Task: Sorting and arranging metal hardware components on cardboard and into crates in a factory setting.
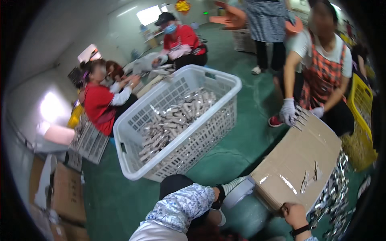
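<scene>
My right hand (pixel 295 216), bare with a black wristband, is closed at the near edge of a cardboard sheet or box (pixel 289 160). Its fingers curl inward, and what they hold, if anything, is hidden. My left arm, in a blue-and-white patterned sleeve, reaches past my dark knee to a black cuff and a pale striped shape beside the cardboard; I cannot make out that hand's fingers. Two small slim pieces, a pale one (pixel 304 182) and a darker one (pixel 316 170), lie on the cardboard. Right of it shiny metal parts (pixel 333 197) are heaped.
A large white plastic basket (pixel 181 148) holds many small wrapped pieces (pixel 173 120). Across the cardboard, a co-worker in white gloves (pixel 288 111) holds several slim pieces. Two people in red sit beyond the basket. A yellow crate (pixel 360 96) stands right; cartons (pixel 67 190) stand left.
</scene>
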`<action>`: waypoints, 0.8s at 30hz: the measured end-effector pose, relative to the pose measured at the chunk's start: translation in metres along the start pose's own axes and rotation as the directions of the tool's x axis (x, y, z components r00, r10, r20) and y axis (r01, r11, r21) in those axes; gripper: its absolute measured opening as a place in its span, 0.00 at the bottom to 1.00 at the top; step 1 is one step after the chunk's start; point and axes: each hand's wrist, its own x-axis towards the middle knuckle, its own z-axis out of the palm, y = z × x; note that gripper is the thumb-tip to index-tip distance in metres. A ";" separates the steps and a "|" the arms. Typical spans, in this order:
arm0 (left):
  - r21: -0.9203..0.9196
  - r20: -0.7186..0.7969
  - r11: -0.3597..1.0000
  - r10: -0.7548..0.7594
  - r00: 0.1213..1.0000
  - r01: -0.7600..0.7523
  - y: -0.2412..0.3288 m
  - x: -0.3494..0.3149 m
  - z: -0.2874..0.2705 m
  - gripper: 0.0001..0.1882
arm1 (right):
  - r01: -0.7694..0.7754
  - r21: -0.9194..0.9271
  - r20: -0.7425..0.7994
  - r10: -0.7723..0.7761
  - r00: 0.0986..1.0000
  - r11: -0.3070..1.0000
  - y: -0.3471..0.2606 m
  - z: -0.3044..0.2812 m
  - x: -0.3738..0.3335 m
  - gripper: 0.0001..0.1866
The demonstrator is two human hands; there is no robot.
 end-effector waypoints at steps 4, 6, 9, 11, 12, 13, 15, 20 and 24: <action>0.181 -0.220 0.978 0.144 0.965 -0.104 0.006 -0.014 0.023 0.14 | 0.023 -0.042 -0.015 -0.024 1.000 0.999 -0.010 0.002 0.014 0.10; 0.194 -0.208 0.973 0.166 0.964 -0.125 0.007 -0.010 0.008 0.14 | 0.016 -0.026 0.003 -0.016 1.000 1.000 -0.015 0.001 0.017 0.10; 0.235 -0.039 0.950 0.220 0.975 -0.205 0.004 -0.003 -0.004 0.13 | 0.031 -0.028 -0.003 -0.031 1.000 0.999 -0.013 0.003 0.016 0.10; 0.223 -0.016 0.957 0.196 0.980 -0.188 0.004 0.001 -0.012 0.13 | 0.022 -0.033 0.000 -0.022 1.000 0.999 -0.011 0.002 0.015 0.10; 0.210 0.002 0.963 0.169 0.986 -0.166 0.005 0.003 -0.015 0.13 | 0.018 -0.039 0.002 -0.018 1.000 0.999 -0.010 0.002 0.014 0.10; 0.214 0.002 0.963 0.169 0.986 -0.165 0.005 0.004 -0.015 0.13 | 0.012 -0.041 0.004 -0.011 1.000 0.999 -0.015 0.000 0.013 0.10; 0.270 0.022 0.947 0.175 0.984 -0.174 0.006 0.006 -0.015 0.13 | -0.003 -0.011 0.057 0.003 0.998 1.000 -0.022 -0.014 0.012 0.10; 0.272 -0.056 0.948 0.186 0.981 -0.164 0.003 0.003 -0.009 0.12 | -0.027 -0.019 0.117 0.029 0.993 0.999 -0.028 -0.025 0.013 0.11; 0.218 -0.035 0.963 0.170 0.985 -0.158 0.006 0.001 -0.003 0.11 | -0.010 -0.004 0.137 0.011 0.990 1.000 -0.017 -0.016 0.014 0.10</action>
